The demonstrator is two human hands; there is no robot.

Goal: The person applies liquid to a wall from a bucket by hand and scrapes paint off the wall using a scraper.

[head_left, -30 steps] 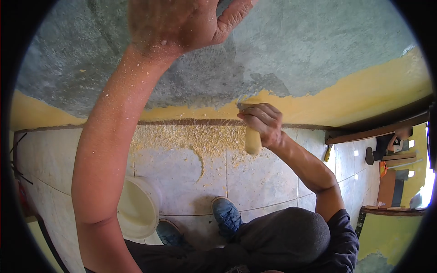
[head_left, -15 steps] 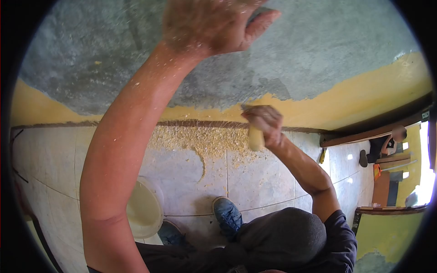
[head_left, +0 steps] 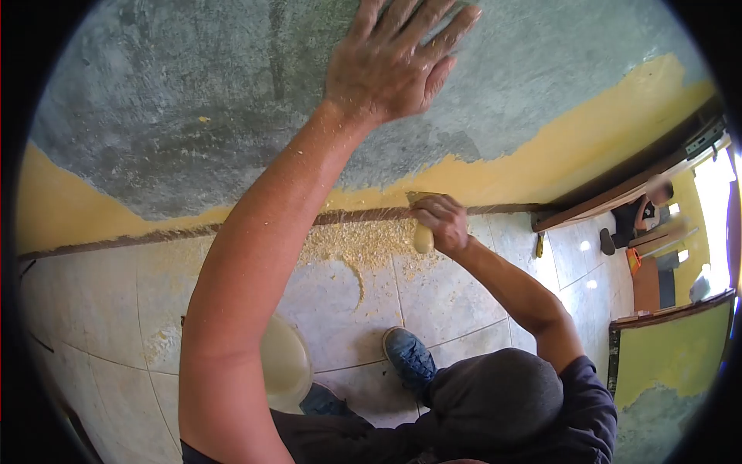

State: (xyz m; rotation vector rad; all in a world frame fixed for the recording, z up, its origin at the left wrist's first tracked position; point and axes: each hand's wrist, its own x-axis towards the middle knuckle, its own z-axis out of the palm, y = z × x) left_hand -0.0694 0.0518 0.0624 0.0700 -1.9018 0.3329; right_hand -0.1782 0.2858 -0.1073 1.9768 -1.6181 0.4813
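Note:
My left hand (head_left: pixel 390 73) lies flat on the grey, bare part of the wall (head_left: pixel 216 124), fingers spread, with dust and flakes on the skin. Low on the wall, my right hand (head_left: pixel 444 220) is wrapped around the pale handle of a scraper (head_left: pixel 423 240). Its metal blade meets the yellow paint (head_left: pixel 533 170) just above the dark brown strip at the wall's foot. Crumbled yellow paint chips (head_left: pixel 371 241) are heaped along the floor below the scraper.
A whitish bucket (head_left: pixel 287 367) stands by my feet, partly behind my left arm. A small yellow item (head_left: pixel 539 245) is on the tiles near the doorway. Another person (head_left: pixel 640 215) sits low beyond it. A yellow-green wall (head_left: pixel 672 340) rises at the lower right.
My left hand has come into fuller view, palm down on the wall with fingers spread. My right hand has shifted slightly with the scraper, lower against the wall. The whole view has tilted.

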